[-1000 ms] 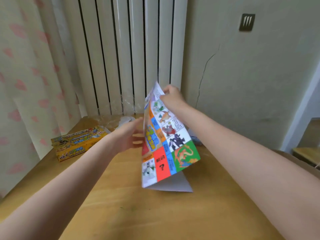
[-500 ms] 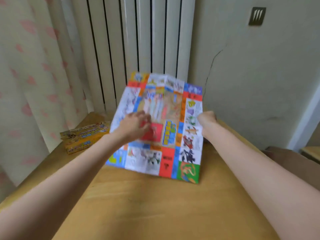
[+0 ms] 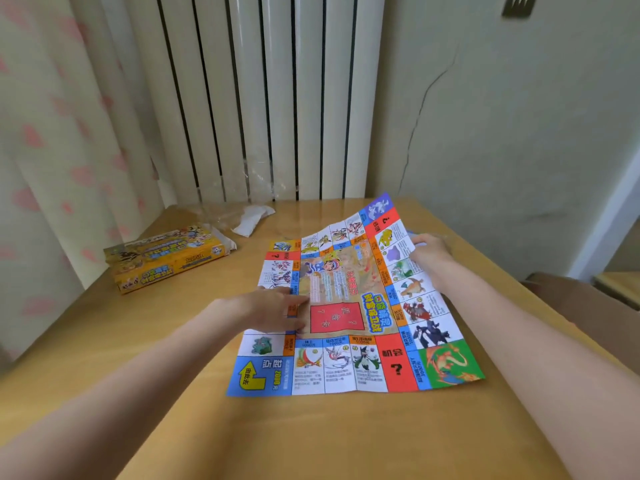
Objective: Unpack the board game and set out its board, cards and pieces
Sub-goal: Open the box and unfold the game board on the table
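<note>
1. The paper game board (image 3: 349, 317), half folded and held upright a second ago, now lies unfolded on the wooden table (image 3: 311, 438), between the two hands. Its far right corner is raised along a crease.
2. The left hand (image 3: 273, 311) rests flat on the board's left edge, fingers extended, pressing the sheet down; it holds nothing.
3. The right hand (image 3: 429, 252) sits at the board's right edge. Whether its fingers pinch the edge or only press on it cannot be determined.
4. Judgement: the board step is nearly complete; flattening the creases remains, then the cards and pieces.
5. The game box (image 3: 166, 259) lies beyond the left hand, well apart from it. A crumpled clear wrapper (image 3: 239, 216) lies behind the box.
6. No cards or pieces are visible. The box contents are hidden. Board print is too small to read.
</note>
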A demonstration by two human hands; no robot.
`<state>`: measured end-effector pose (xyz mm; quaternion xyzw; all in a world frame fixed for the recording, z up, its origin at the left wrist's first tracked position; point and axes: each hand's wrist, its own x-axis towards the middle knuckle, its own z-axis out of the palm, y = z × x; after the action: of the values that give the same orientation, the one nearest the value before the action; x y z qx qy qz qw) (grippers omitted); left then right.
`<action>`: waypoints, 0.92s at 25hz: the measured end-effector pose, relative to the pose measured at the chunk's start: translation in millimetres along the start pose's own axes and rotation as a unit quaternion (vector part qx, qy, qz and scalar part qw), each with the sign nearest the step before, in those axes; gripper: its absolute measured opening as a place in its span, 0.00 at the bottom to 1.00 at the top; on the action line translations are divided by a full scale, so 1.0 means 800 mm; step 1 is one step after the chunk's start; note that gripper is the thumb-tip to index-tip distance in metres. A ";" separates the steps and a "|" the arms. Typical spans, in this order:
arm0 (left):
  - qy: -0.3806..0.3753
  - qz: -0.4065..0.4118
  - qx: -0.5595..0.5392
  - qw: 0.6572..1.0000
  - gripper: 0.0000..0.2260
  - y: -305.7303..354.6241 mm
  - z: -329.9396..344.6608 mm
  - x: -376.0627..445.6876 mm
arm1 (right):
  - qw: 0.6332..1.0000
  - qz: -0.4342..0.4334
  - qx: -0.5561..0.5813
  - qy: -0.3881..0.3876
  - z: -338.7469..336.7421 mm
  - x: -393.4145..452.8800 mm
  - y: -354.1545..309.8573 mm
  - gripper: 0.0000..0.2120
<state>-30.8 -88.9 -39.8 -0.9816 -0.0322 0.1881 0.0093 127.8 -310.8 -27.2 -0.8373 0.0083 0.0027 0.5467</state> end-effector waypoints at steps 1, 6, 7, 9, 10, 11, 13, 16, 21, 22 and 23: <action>0.000 -0.004 0.000 1.000 0.27 0.001 0.000 -0.001 | 1.000 -0.004 -0.015 0.000 0.000 -0.001 -0.003 0.13; -0.001 0.007 0.030 1.000 0.24 0.011 -0.007 -0.013 | 0.993 -0.083 -0.084 0.006 -0.001 -0.004 -0.026 0.16; -0.002 0.031 0.042 0.999 0.23 0.017 -0.007 -0.017 | 0.988 -0.116 -0.105 0.014 -0.003 -0.004 -0.039 0.16; -0.008 0.102 0.048 0.994 0.22 0.034 -0.006 -0.028 | 0.969 -0.196 -0.148 0.000 -0.004 0.004 -0.069 0.16; -0.006 0.140 0.039 0.989 0.21 0.043 -0.006 -0.034 | 0.954 -0.243 -0.176 -0.018 -0.003 0.006 -0.086 0.16; 0.004 0.171 0.028 0.985 0.20 0.049 -0.007 -0.037 | 0.935 -0.283 -0.212 -0.040 -0.001 0.004 -0.102 0.15; 0.051 0.192 0.027 0.980 0.21 0.054 -0.010 -0.036 | 0.897 -0.350 -0.258 -0.086 0.011 -0.004 -0.123 0.14; 0.083 0.133 0.091 0.984 0.27 0.049 -0.008 -0.022 | 0.853 -0.408 -0.298 -0.129 0.040 -0.027 -0.139 0.14; 0.020 0.073 0.016 0.997 0.33 0.034 0.003 -0.008 | 0.836 -0.427 -0.319 -0.134 0.064 -0.040 -0.134 0.14; 0.007 0.066 0.006 0.998 0.34 0.032 0.004 -0.010 | 0.839 -0.425 -0.311 -0.134 0.064 -0.040 -0.131 0.14; -0.009 0.059 -0.002 0.998 0.35 0.029 0.005 -0.013 | 0.845 -0.424 -0.300 -0.128 0.065 -0.038 -0.129 0.15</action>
<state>-40.5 -112.8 -40.1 -0.9802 0.0250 0.1966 -0.0044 99.2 -221.7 46.5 -0.8746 -0.4185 -0.1201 0.2133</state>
